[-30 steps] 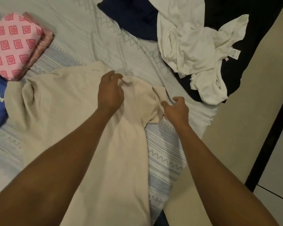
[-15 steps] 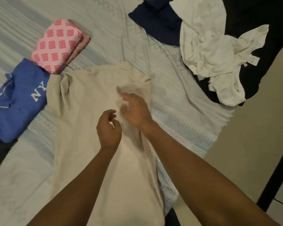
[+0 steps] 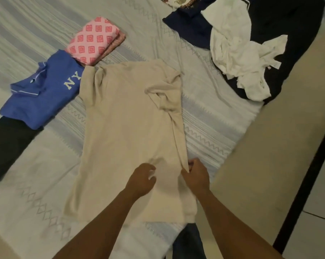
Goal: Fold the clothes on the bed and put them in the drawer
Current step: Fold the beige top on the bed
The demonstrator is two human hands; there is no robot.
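Note:
A beige t-shirt (image 3: 128, 131) lies spread lengthwise on the bed (image 3: 204, 116), its right sleeve folded in over the body. My right hand (image 3: 195, 175) pinches the shirt's folded right edge near the hem. My left hand (image 3: 142, 179) hovers over the lower shirt with its fingers loosely curled and nothing in them. Folded pieces lie to the left: a blue "NY" polo (image 3: 40, 90), a pink patterned cloth (image 3: 94, 41) and a black garment (image 3: 6, 144).
Unfolded clothes are heaped at the far right of the bed: a white garment (image 3: 238, 51), a navy one (image 3: 189, 25) and a black one (image 3: 296, 30). The beige floor (image 3: 270, 150) runs along the bed's right edge, with a dark frame beyond it.
Both hands have come down from the collar and sleeve to the lower part of the shirt. The right sleeve now lies folded over the body. The camera has tilted, showing more of the left side.

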